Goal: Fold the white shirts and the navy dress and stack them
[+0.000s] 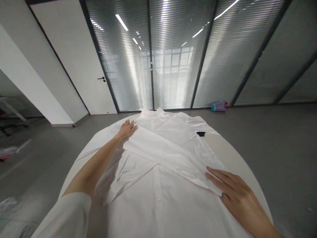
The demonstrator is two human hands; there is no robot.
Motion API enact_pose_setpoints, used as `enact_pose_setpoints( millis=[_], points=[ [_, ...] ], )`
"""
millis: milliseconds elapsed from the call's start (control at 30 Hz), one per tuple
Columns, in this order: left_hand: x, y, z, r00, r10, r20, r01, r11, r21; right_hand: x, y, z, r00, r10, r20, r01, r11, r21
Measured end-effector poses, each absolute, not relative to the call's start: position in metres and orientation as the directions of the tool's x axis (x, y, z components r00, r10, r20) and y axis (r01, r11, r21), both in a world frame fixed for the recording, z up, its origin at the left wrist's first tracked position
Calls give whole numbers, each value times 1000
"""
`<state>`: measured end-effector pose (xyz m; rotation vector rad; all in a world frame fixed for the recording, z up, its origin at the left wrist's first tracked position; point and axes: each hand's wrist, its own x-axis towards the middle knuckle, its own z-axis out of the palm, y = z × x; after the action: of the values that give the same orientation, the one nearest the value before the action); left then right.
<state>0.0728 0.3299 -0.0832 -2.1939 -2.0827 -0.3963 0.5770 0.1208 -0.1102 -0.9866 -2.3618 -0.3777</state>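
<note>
A white button-up shirt (158, 178) lies spread over a round white table (230, 148), collar at the far side. One sleeve (170, 153) is folded diagonally across the front, from upper left down to lower right. My left hand (126, 129) lies flat, fingers apart, on the shirt's far left shoulder where the sleeve starts. My right hand (230, 188) rests flat on the cuff end of that sleeve at the near right. Neither hand grips the cloth.
A small dark object (201, 134) shows at the shirt's far right edge. On the grey floor by the glass wall lies a blue and pink bottle (219, 106). A white door (81, 66) stands at the left; some clutter (10, 152) sits at the far left.
</note>
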Motion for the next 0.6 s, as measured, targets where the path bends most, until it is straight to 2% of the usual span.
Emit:
enact_pose_setpoints(
  millis=[167, 400, 500, 600],
  points=[
    [67, 337, -99, 24, 981, 191, 993, -46, 110, 577, 118, -109, -563, 574, 594, 761, 641, 102],
    [91, 316, -86, 60, 970, 235, 988, -91, 125, 577, 123, -122, -591, 639, 492, 766, 636, 94],
    [111, 285, -86, 265, 945, 193, 944, -295, 147, 574, 120, -120, -572, 666, 480, 783, 617, 78],
    [124, 257, -91, 490, 871, 41, 861, -491, 133, 575, 118, -116, -548, 691, 471, 796, 603, 41]
  ],
)
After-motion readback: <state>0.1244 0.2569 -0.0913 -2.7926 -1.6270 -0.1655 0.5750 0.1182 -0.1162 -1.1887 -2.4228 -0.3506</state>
